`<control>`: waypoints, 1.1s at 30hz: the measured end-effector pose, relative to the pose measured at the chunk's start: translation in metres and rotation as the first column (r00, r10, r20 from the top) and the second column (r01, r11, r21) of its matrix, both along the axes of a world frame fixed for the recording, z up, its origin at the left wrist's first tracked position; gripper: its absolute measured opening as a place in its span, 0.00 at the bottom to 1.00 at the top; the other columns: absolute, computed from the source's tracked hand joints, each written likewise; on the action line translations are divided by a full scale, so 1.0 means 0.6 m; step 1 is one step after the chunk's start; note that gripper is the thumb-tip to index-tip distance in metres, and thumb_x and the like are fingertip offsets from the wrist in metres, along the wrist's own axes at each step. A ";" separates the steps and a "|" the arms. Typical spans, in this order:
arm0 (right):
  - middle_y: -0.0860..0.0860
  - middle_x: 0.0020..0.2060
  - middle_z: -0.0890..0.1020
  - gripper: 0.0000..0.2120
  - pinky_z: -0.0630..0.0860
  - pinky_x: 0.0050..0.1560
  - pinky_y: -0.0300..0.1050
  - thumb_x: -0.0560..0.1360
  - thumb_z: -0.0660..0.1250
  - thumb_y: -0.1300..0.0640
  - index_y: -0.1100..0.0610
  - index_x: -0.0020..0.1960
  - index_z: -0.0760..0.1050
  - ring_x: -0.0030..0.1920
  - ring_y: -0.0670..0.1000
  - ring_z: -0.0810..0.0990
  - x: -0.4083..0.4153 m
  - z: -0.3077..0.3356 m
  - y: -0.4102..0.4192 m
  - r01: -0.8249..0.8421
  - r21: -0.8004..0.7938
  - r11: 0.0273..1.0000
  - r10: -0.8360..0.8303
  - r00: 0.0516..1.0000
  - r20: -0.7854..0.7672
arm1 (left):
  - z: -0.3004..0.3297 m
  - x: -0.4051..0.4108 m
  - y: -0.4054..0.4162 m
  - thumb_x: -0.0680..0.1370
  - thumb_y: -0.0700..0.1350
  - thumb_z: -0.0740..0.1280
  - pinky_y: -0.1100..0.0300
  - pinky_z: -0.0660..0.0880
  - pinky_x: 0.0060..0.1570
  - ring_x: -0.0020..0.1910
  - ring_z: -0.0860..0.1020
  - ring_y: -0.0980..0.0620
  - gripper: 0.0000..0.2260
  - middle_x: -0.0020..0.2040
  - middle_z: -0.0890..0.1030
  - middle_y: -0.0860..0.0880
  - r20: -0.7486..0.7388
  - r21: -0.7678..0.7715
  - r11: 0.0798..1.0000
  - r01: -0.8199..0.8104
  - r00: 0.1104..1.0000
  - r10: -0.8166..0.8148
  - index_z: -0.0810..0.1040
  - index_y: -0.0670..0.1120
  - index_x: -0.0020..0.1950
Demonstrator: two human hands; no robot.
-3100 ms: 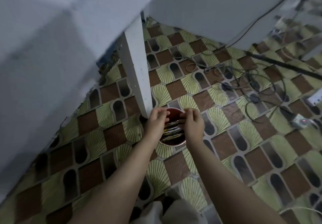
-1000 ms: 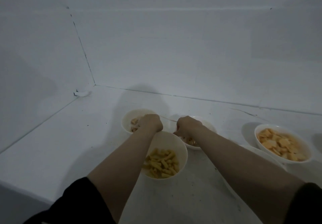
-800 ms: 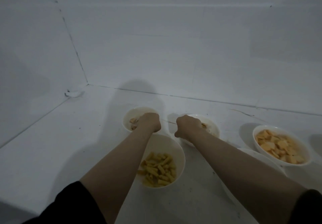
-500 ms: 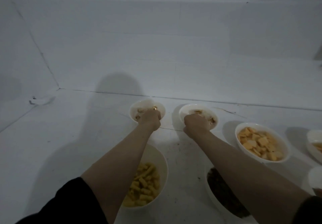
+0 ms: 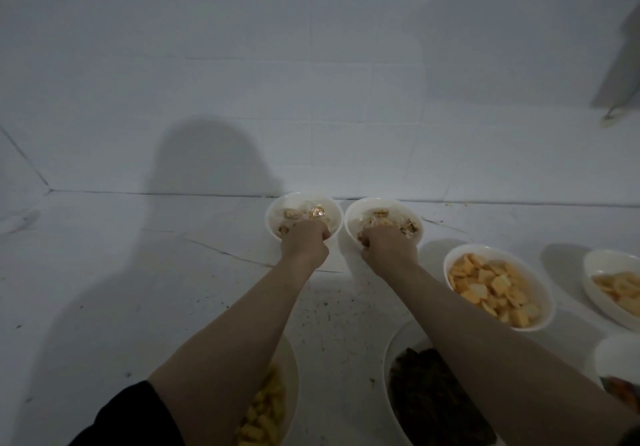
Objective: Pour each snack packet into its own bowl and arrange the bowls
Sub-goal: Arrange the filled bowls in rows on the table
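White counter [image 5: 145,293] is full of filled bowls, so it's arranging time. Left hand [image 5: 304,243] grips the left bowl [image 5: 277,213], right hand [image 5: 386,246] the right bowl [image 5: 412,218], side by side by the wall. Next: probably let go gently.

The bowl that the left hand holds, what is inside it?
Inside the left bowl lie pale snack pieces and one shiny golden piece. The left hand covers its near part.
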State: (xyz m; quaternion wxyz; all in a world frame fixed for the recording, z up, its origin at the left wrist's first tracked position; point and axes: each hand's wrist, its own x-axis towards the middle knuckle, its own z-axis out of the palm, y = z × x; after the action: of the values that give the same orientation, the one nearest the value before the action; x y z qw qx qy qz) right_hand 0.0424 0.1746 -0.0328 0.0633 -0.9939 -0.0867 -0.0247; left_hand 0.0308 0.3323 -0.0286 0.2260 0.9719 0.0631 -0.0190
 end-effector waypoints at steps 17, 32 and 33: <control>0.50 0.48 0.82 0.08 0.79 0.45 0.49 0.78 0.63 0.53 0.52 0.52 0.79 0.48 0.53 0.79 -0.058 0.043 -0.046 0.076 0.306 0.949 -0.084 0.996 0.014 | 0.044 -0.068 -0.059 0.75 0.41 0.65 0.53 0.76 0.53 0.57 0.77 0.48 0.15 0.57 0.80 0.50 0.191 -0.002 0.999 0.047 0.981 -0.046 0.79 0.50 0.61; 0.45 0.41 0.80 0.06 0.68 0.36 0.38 0.76 0.66 0.54 0.51 0.50 0.82 0.42 0.48 0.78 -0.240 0.102 -0.361 0.196 0.512 0.836 -0.254 0.966 0.045 | 0.083 -0.183 -0.370 0.76 0.42 0.67 0.60 0.74 0.52 0.51 0.77 0.55 0.10 0.54 0.80 0.53 0.246 -0.324 0.863 0.387 0.915 -0.318 0.81 0.49 0.56; 0.45 0.41 0.80 0.06 0.69 0.35 0.36 0.76 0.66 0.55 0.50 0.49 0.82 0.43 0.48 0.79 -0.239 0.104 -0.388 0.216 0.499 0.840 -0.267 0.963 0.033 | 0.080 -0.181 -0.399 0.76 0.42 0.67 0.60 0.74 0.53 0.52 0.77 0.54 0.10 0.55 0.80 0.53 0.231 -0.318 0.853 0.414 0.906 -0.354 0.81 0.49 0.57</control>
State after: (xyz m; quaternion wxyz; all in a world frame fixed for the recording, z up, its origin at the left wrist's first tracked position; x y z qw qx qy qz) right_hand -0.1009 -0.0581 0.0296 0.3052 -0.9455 0.0453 -0.1041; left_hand -0.0777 0.0932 0.0195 0.3959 0.9049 -0.1560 0.0048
